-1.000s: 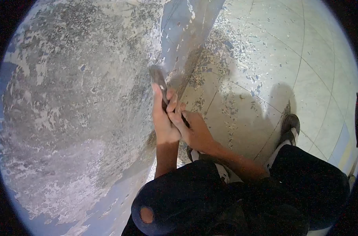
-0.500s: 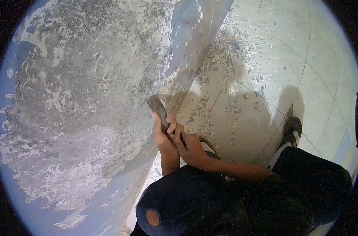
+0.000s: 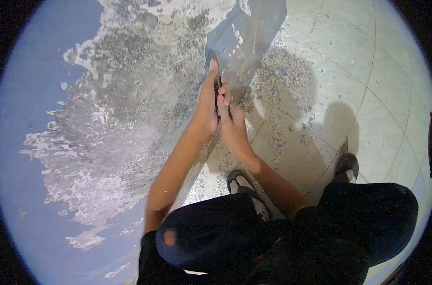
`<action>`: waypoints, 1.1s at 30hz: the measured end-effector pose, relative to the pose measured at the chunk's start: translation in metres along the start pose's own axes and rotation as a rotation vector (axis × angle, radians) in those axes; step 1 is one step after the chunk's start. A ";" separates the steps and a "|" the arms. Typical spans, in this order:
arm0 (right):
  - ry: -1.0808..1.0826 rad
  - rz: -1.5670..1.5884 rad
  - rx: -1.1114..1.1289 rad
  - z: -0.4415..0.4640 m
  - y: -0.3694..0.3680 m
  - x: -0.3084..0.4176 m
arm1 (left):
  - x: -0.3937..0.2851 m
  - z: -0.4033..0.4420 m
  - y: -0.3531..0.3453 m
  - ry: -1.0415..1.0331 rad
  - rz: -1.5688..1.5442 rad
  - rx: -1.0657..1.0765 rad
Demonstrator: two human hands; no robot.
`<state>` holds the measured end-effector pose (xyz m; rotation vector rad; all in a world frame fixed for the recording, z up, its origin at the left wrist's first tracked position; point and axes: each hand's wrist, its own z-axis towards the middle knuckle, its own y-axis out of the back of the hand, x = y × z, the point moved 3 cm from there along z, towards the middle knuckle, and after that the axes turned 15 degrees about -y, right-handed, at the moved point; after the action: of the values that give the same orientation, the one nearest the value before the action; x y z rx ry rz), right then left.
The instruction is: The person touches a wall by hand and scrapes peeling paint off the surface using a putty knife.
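Both my hands are closed round a flat grey scraper (image 3: 213, 55), whose tip shows past my fingers against the wall (image 3: 144, 95). My left hand (image 3: 207, 102) lies along its wall side, thumb stretched towards the tip. On the floor side, my right hand (image 3: 231, 124) wraps the lower part, and most of the handle is hidden between the palms. The tip is where bare, patchy plaster meets a strip of blue paint (image 3: 242, 42) low on the wall.
Paint flakes (image 3: 277, 85) litter the tiled floor (image 3: 387, 95) along the foot of the wall. Blue paint remains on the wall's left part (image 3: 30, 104). My feet, in dark sandals (image 3: 346, 166), stand close by, below my bent knees.
Both hands have moved up and away from my body along the wall with the scraper, arms now stretched out. The view has shifted, showing more blue paint at left.
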<state>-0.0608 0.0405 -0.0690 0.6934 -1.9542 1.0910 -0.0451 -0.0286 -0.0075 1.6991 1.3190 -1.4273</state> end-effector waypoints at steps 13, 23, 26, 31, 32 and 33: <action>-0.431 0.190 0.727 -0.063 0.016 -0.056 | 0.021 -0.086 0.035 0.142 0.745 0.066; -0.721 0.279 0.758 -0.049 0.024 -0.103 | 0.077 -0.090 0.052 0.021 0.362 -0.188; -0.506 0.053 0.583 -0.058 0.020 -0.134 | 0.107 -0.099 0.074 -0.113 0.413 -0.332; -0.298 -0.057 0.528 -0.060 0.012 -0.171 | 0.121 -0.104 0.087 -0.149 0.442 -0.477; -0.314 -0.107 0.521 -0.049 0.010 -0.156 | 0.106 -0.095 0.077 -0.208 0.462 -0.453; -0.332 -0.158 0.512 -0.037 0.008 -0.140 | 0.082 -0.083 0.062 -0.263 0.480 -0.429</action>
<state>0.0240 0.0889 -0.1768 1.3548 -1.8497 1.4651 0.0406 0.0479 -0.0726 1.3632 0.9088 -0.9644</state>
